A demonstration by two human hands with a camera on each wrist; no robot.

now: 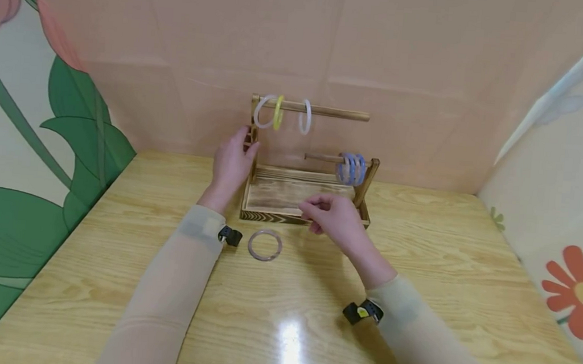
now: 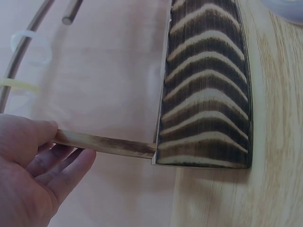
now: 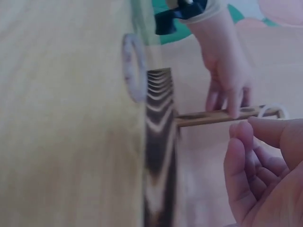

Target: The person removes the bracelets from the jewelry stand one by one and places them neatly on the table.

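Note:
My left hand grips the left upright post of a wooden bangle rack, thumb on one side and fingers on the other. Over the rack's front edge hovers my right hand, its fingers loosely bent and thumb near the index finger, with nothing visible between them. A pale purplish bangle lies flat on the table in front of the rack. On the upper bar hang a yellow bangle and two whitish ones. Several blue and greyish bangles hang together on the lower bar.
The rack's base is a shallow tray with dark, wavy-grained walls. It stands on a light wooden table, close to a pink backdrop. Floral panels flank the table on the left and right.

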